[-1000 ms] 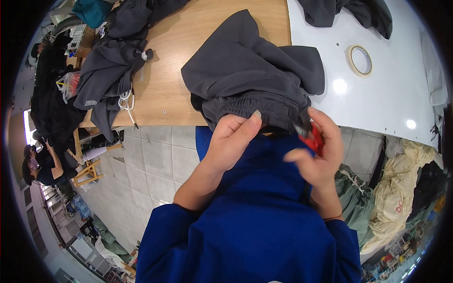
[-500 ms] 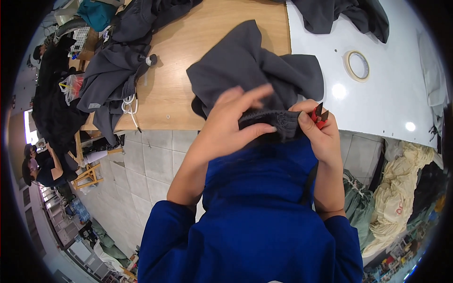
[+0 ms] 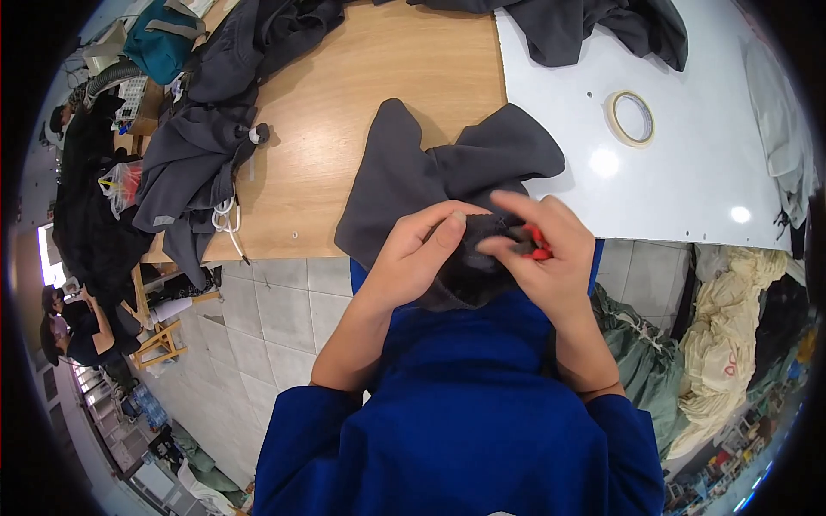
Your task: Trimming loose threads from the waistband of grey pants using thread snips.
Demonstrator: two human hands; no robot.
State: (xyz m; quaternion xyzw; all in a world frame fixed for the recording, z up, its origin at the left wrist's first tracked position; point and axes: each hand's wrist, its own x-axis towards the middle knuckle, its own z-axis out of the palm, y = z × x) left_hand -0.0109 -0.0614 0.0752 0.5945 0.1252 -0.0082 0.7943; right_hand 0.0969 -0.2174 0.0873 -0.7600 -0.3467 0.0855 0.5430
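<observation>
A dark grey garment hangs between my hands, its upper part spread over the near edge of the wooden table. My left hand is closed on its gathered edge, thumb on top. Red-handled thread snips sit in my right hand, whose thumb and forefinger are apart at the garment's opening. The blades are partly hidden by the fingers, and the inside of the opening looks black.
More grey garments lie at the left, with a white cord. A tape roll rests on the white tabletop. Fabric bundles stand at the right. Another person is at the far left.
My left hand has gone from loose, blurred fingers to a grip on the edge. My right hand has let go of the edge and turned inward with the snips. The garment has dropped nearer.
</observation>
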